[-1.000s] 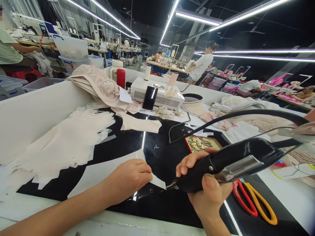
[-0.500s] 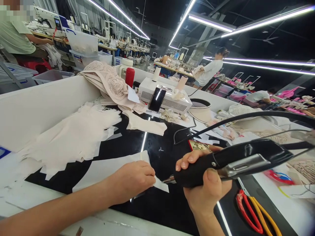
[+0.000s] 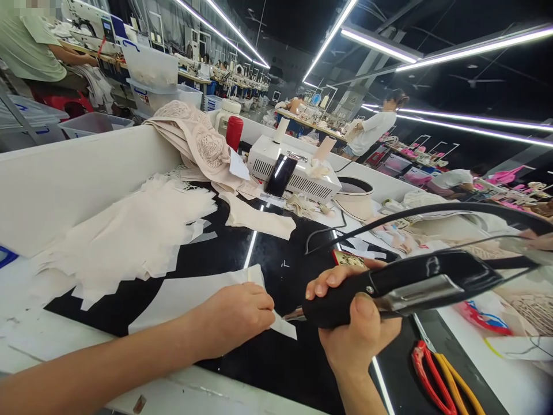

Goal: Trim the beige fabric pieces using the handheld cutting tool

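My left hand [image 3: 242,317] is closed, its fingers pinching the edge of a white fabric piece [image 3: 181,300] lying on the black board [image 3: 298,369]. In my right hand [image 3: 352,328] is a black corded hand tool [image 3: 415,282] with a metal lever along its side. The tool's narrow metal tip [image 3: 294,314] points left and sits at the fabric's right end, close to my left fingers. I cannot tell whether the tip touches the cloth. Part of the fabric is hidden under my left hand and forearm.
Cream fabric pieces [image 3: 129,236] are heaped at left, and another cream piece [image 3: 259,216] lies further back. Red-and-orange-handled scissors [image 3: 432,374] rest at right. A phone [image 3: 280,174] leans on a white vented box [image 3: 263,158]. The tool's black cable [image 3: 389,219] arches over the right side.
The view has shifted slightly. The tool has moved a little to the left, nearer my left fingers. My left hand keeps its hold on the fabric.
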A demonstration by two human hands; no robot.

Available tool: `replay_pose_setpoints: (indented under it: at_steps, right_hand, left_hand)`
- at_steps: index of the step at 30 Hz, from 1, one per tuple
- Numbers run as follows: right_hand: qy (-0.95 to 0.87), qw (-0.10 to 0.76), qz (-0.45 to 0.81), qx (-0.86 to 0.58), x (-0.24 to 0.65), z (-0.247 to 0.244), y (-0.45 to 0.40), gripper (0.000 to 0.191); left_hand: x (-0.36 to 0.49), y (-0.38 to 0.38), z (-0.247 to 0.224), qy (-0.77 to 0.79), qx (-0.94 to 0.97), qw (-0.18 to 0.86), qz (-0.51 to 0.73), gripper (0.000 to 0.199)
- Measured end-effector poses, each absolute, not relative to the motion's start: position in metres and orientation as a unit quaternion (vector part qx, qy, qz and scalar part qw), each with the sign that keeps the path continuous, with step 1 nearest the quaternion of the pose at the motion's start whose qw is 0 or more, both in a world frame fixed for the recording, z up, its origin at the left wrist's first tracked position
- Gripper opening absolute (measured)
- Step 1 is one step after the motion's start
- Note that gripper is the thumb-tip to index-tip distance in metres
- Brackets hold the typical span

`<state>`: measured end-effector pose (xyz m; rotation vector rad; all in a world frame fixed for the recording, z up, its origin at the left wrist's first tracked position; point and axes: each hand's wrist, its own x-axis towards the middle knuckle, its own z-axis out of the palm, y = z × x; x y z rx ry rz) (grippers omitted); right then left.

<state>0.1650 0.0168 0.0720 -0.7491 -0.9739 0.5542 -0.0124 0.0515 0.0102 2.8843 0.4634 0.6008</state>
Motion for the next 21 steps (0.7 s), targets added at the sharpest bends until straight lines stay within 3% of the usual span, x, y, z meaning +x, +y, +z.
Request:
replay_pose_setpoints:
  at_steps: [21]
  right_hand:
    - [-0.441,0.796,0.255,-0.327,0.165,0.074,0.007,0.041]
  left_hand:
    - [-0.016,0.052,0.011,0.17,0.961,0.095,0.197,0.018]
